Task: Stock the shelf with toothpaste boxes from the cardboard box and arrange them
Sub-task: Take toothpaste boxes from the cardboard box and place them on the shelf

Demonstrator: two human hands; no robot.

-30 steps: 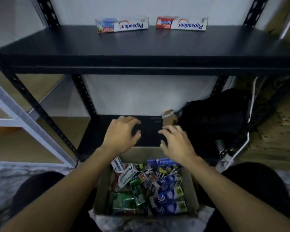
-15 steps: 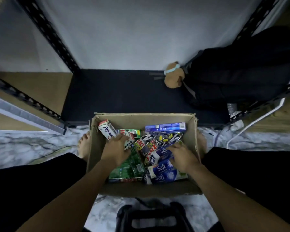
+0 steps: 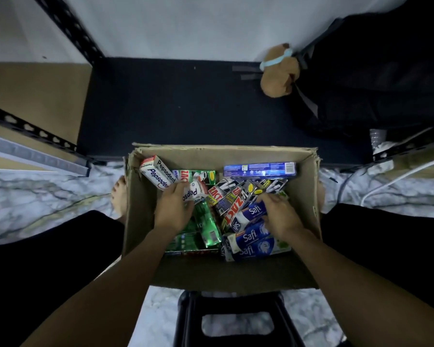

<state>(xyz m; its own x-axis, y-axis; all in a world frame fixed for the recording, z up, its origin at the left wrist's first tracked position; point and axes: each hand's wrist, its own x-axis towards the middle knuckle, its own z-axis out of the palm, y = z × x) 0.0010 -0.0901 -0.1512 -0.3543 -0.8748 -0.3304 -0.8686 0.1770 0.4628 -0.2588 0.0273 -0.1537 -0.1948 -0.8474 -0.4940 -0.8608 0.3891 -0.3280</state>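
Cardboard carton (image 3: 231, 271) sits on the floor between the legs, open side up, so both hands reach the loose stock directly. Left hand (image 3: 173, 209) curls round 1 Pepsodent box (image 3: 195, 194) at the carton's 10 o'clock. Right hand (image 3: 281, 216) closes over 1 Safi box (image 3: 252, 212) at 3 o'clock. Judgement: 1 box per hand halves the trips. Other boxes lie jumbled between and under the hands. Shelf (image 3: 173, 108) lies at 12 o'clock, just beyond the carton, apart from both hands.
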